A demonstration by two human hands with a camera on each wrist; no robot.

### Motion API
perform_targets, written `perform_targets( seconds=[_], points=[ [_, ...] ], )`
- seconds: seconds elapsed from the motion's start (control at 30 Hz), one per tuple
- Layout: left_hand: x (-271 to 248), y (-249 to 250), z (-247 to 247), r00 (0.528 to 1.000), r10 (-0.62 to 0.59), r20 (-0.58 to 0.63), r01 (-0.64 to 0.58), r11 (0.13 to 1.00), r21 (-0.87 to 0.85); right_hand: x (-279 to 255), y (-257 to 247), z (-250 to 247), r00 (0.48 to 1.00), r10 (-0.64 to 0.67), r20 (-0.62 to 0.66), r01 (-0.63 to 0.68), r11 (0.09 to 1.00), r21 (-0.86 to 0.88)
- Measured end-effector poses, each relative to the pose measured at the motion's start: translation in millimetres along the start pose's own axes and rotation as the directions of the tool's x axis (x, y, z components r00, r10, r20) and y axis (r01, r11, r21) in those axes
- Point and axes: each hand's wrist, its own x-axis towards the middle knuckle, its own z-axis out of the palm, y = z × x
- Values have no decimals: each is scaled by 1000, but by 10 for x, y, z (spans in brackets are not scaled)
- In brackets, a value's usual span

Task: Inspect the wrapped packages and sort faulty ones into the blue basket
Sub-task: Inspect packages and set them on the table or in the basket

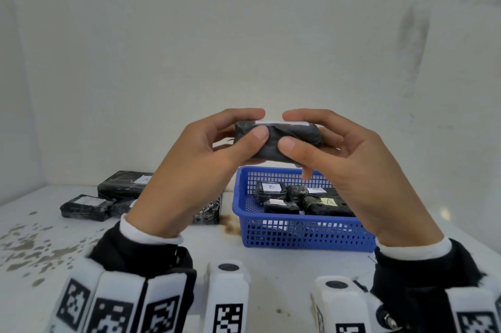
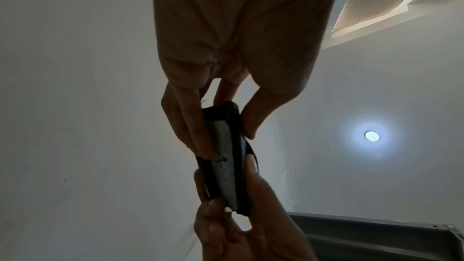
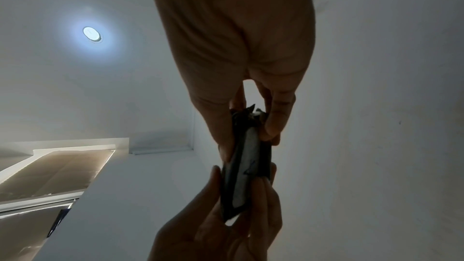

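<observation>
A person holds a small black-wrapped package [image 1: 279,140] up in the air with both hands, above the far edge of a blue basket [image 1: 303,232]. The left hand [image 1: 195,167] pinches its left end between thumb and fingers; the right hand [image 1: 352,167] pinches the right end the same way. A white label strip runs along the package's top. The basket sits on a white table [image 1: 271,273] and holds several wrapped packages [image 1: 271,191]. More black packages [image 1: 86,206] lie on the table to the left.

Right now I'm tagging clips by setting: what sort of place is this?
Probably a plain indoor sorting bench: a stained white table, a blue basket holding black wrapped packages, and bare white walls.
</observation>
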Motion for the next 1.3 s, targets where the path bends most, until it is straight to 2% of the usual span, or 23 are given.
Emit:
perform_targets(
  seconds=[0.13, 0.37, 0.87, 1.3],
  points=[
    [7, -27, 0, 1000, 6, 8, -6, 1000, 10, -4, -11, 5, 1000, -18, 7, 18, 1000, 9],
    [-7, -26, -47, 997, 78, 13, -77, 994, -82, 9, -10, -12, 1000, 20, 6, -20, 999, 35],
    [11, -13, 20, 999, -19, -35, 17, 998, -61, 6, -21, -31, 1000, -1, 10, 1, 1000, -14],
    [3, -22, 35, 999, 14, -38, -15, 999, -48, -7, -16, 30, 1000, -14, 6, 14, 999, -51]
  ],
)
